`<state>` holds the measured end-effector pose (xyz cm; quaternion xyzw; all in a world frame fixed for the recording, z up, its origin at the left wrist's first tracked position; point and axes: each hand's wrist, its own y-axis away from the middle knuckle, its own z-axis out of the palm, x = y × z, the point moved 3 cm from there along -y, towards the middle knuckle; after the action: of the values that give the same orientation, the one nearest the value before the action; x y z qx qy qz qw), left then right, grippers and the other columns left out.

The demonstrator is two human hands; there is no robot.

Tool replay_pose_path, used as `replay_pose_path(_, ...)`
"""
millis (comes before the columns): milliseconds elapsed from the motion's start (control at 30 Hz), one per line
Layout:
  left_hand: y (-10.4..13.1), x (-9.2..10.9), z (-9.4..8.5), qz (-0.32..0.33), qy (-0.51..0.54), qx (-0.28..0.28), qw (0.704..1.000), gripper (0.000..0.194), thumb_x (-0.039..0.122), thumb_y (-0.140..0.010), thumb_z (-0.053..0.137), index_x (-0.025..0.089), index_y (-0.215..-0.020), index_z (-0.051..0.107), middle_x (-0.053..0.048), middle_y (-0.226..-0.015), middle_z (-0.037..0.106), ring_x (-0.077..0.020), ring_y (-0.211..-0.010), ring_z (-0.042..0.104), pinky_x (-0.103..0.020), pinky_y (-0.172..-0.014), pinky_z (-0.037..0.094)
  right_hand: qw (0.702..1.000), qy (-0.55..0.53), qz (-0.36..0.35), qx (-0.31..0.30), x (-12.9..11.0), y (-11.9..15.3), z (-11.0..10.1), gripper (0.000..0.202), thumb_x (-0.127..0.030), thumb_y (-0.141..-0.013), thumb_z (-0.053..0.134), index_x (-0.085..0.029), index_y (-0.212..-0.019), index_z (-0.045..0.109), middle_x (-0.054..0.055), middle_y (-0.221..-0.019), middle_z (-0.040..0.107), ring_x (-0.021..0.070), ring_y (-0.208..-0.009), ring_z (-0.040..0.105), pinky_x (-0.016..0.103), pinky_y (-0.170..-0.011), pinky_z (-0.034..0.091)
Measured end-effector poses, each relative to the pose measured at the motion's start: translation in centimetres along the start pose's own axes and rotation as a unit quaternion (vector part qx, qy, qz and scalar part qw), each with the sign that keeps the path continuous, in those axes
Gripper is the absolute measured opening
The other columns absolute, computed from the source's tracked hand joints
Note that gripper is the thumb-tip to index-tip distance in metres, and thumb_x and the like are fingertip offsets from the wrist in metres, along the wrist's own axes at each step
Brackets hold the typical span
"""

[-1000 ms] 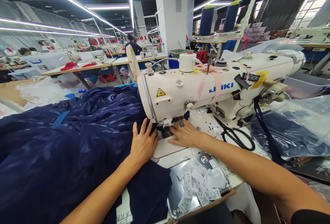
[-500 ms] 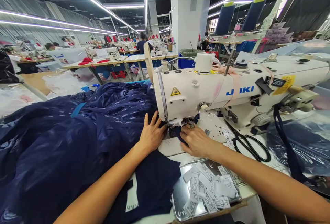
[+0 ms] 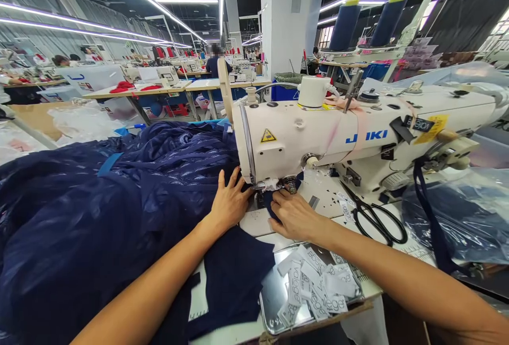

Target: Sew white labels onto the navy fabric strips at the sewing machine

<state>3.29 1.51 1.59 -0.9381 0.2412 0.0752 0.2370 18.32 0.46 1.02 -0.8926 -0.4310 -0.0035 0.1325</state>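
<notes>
My left hand [image 3: 230, 202] lies with fingers spread at the left of the needle area, its fingertips partly under the head of a white sewing machine [image 3: 286, 133]. To the right of the presser foot [image 3: 260, 199], my right hand [image 3: 292, 211] has its fingers curled over a piece of navy fabric [image 3: 269, 204]. Its fingertips are partly hidden behind the machine's thread tension spring. A large heap of navy garments [image 3: 119, 212], some of it lace-like, spreads to the left. Below my wrists a cut navy fabric piece [image 3: 234, 276] hangs over the table edge.
A metal tray [image 3: 270, 302] of printed white labels [image 3: 314, 281] sits at the front edge. Black scissors [image 3: 379, 220] lie right of the machine bed. Beyond them is a clear plastic bag of navy cloth [image 3: 457, 218]. Thread cones [image 3: 344, 24] stand behind; people work farther back.
The whole view has shifted slightly, so the machine and tray appear a little further left. Both hands keep nearly the same place beside the needle, with little visible change in the fabric.
</notes>
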Motion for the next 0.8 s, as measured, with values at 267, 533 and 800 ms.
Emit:
replay_pose_path(267,-0.5,-0.2,0.3,-0.010,0.012,-0.003,1.000,0.025,0.015,-0.075,0.049,0.024,-0.092,0.065,-0.010,-0.100,0.061,-0.0339,-0.110,0.043,-0.064,-0.094,0.021,1.000,0.005,0.014,0.006,-0.4,-0.4,0.0,0.032,-0.033,-0.081,0.046,-0.007,-0.080,0.064,0.015,-0.084,0.056,0.0251,-0.081,0.051,0.041,-0.085,0.034)
replay_pose_path(533,-0.8,-0.4,0.6,-0.022,0.006,-0.012,1.000,0.029,0.015,-0.077,0.045,0.023,-0.099,0.064,-0.013,-0.106,0.059,-0.0346,-0.111,0.043,-0.063,-0.095,0.019,0.999,0.020,0.017,0.030,-0.2,-0.7,0.6,0.032,-0.034,-0.081,0.046,-0.007,-0.081,0.064,0.014,-0.085,0.058,0.0242,-0.081,0.051,0.039,-0.085,0.034)
replay_pose_path(800,-0.6,-0.4,0.6,-0.013,-0.001,-0.012,1.000,0.026,0.015,-0.076,0.048,0.020,-0.096,0.064,-0.014,-0.106,0.059,-0.0341,-0.111,0.043,-0.061,-0.094,0.024,0.998,0.037,0.021,0.039,1.6,-0.4,0.6,0.029,-0.027,-0.081,0.043,-0.010,-0.089,0.064,0.013,-0.088,0.061,0.0249,-0.085,0.051,0.043,-0.087,0.029)
